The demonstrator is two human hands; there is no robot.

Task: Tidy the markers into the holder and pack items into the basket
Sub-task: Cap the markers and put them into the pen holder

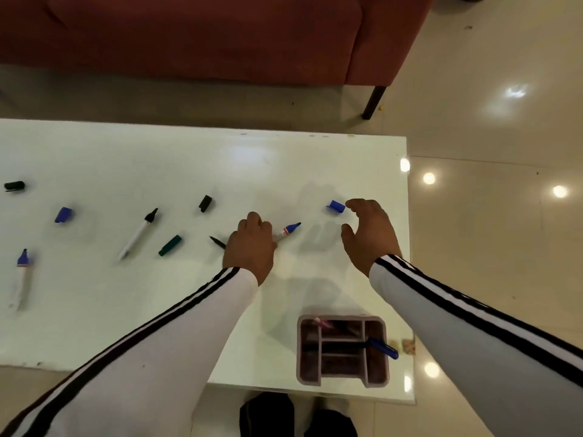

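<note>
Fingers: on the left hand (252,244) they were curled down over the barrel of an uncapped blue marker (288,230), clamped on it as far as could be seen; on the right hand (367,233) they were spread apart and empty, tips just beside the loose blue cap (336,206).
Likely reason: marker and cap looked about to be joined before storing.
Holder: the divided holder (342,350) stood near the table's front edge, one blue pen (383,348) already leaning in it.
Other markers: a black-tipped marker (138,233) and another blue one (22,275) lay uncapped to the left, caps scattered between.
Basket: none in view.
Surface: a glossy white table (157,310), reflecting lamps.
Room: a red sofa (205,36) behind, pale shiny floor tiles.
</note>
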